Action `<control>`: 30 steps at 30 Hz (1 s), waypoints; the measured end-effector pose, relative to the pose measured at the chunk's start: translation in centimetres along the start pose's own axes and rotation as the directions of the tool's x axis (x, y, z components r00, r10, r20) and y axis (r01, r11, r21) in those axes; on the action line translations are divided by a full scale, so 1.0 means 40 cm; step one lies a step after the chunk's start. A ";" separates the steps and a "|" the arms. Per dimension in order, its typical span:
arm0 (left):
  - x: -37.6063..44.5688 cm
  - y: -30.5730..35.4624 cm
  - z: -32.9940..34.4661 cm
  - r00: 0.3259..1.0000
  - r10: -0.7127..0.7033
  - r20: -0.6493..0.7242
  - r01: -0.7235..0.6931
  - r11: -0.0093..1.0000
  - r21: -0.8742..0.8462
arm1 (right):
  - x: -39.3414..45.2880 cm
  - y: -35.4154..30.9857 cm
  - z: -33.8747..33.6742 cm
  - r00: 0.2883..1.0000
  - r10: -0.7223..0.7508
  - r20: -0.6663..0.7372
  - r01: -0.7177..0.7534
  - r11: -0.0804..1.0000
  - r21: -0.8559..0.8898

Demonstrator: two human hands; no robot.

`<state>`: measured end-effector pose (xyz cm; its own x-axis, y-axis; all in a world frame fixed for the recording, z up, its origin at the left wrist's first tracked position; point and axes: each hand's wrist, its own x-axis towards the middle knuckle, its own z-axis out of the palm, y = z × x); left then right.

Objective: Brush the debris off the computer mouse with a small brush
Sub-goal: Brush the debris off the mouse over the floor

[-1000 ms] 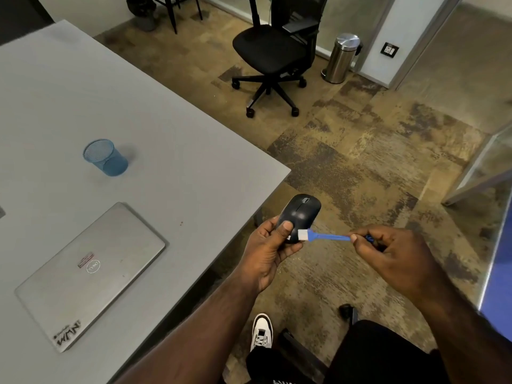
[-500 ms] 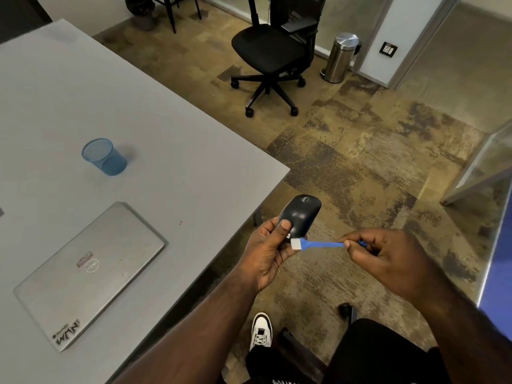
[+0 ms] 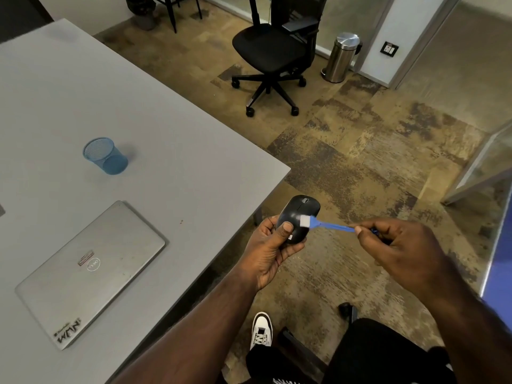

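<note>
A black computer mouse (image 3: 300,210) is held upright in my left hand (image 3: 270,250), past the table's right edge and above the floor, with my thumb pressed on its near side. My right hand (image 3: 399,253) pinches a small blue brush (image 3: 329,225) by the end of its handle. The brush's white bristles lie on the middle of the mouse's top face. The lower end of the mouse is hidden in my left palm.
A grey table (image 3: 171,151) fills the left side, with a closed silver laptop (image 3: 88,270) and a blue mesh cup (image 3: 105,156) on it. A black office chair (image 3: 273,55) and a steel bin (image 3: 342,57) stand on the floor beyond. My white shoe (image 3: 261,329) shows below.
The brush head has moved from the mouse's lower edge near my thumb up onto the middle of its top. My left hand keeps the mouse in about the same place.
</note>
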<state>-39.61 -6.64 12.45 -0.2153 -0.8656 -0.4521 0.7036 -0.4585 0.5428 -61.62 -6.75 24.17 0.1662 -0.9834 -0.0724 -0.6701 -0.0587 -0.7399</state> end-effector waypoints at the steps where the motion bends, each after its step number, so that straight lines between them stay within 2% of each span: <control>1: -0.001 0.001 0.001 1.000 0.000 0.002 0.000 1.000 0.001 | 0.000 -0.003 0.001 1.000 -0.005 -0.016 0.005 1.000 -0.019; 2: -0.002 0.001 0.002 1.000 -0.001 0.003 0.001 1.000 -0.002 | 0.000 -0.005 0.002 1.000 -0.013 0.008 0.013 0.999 -0.038; 5: -0.004 0.000 0.006 1.000 0.003 0.002 -0.003 1.000 0.001 | -0.003 -0.007 0.005 0.975 0.008 0.224 0.009 0.997 -0.075; 6: -0.004 0.000 0.007 1.000 0.005 0.007 -0.005 1.000 0.004 | -0.001 -0.007 -0.001 0.967 0.027 0.254 -0.007 0.997 -0.079; 8: -0.003 0.001 0.005 1.000 0.001 0.005 -0.001 1.000 -0.007 | 0.004 -0.003 -0.023 0.978 0.045 0.202 -0.036 0.998 -0.047; 10: -0.002 0.004 0.001 1.000 0.000 -0.007 0.000 1.000 0.011 | 0.008 -0.005 -0.041 0.996 0.038 0.079 -0.036 0.999 -0.023; 13: -0.001 0.004 -0.001 1.000 0.019 -0.022 -0.015 0.988 0.156 | 0.012 -0.019 -0.031 0.999 0.008 -0.042 -0.009 1.000 -0.015; 18: -0.007 -0.002 0.024 0.995 0.102 -0.015 -0.082 0.872 0.482 | 0.011 -0.036 0.025 1.000 0.020 0.003 -0.020 1.000 -0.012; 21: -0.012 -0.003 0.034 0.991 0.137 -0.009 -0.107 0.813 0.572 | 0.015 -0.036 0.044 0.999 0.049 0.017 -0.047 0.991 -0.125; 24: -0.016 0.000 0.039 0.984 0.169 -0.053 -0.099 0.772 0.629 | 0.031 -0.030 0.035 0.988 0.089 -0.126 -0.120 0.956 -0.267; 26: -0.017 0.001 0.043 0.975 0.199 -0.095 -0.088 0.745 0.661 | 0.042 -0.024 0.020 0.974 0.114 -0.195 -0.164 0.950 -0.265; 27: -0.017 0.001 0.046 0.970 0.214 -0.116 -0.084 0.741 0.667 | 0.043 -0.027 0.018 0.976 0.130 -0.175 -0.166 0.963 -0.213; 30: -0.016 0.001 0.059 0.954 0.267 -0.135 -0.097 0.704 0.704 | 0.031 -0.041 0.039 0.991 0.137 0.007 -0.136 0.986 -0.093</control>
<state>-41.02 -6.57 14.43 0.0737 -0.9210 -0.3825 0.0398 -0.3805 0.9239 -59.19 -7.61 24.27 0.0777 -0.9811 -0.1773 -0.7507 0.0594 -0.6580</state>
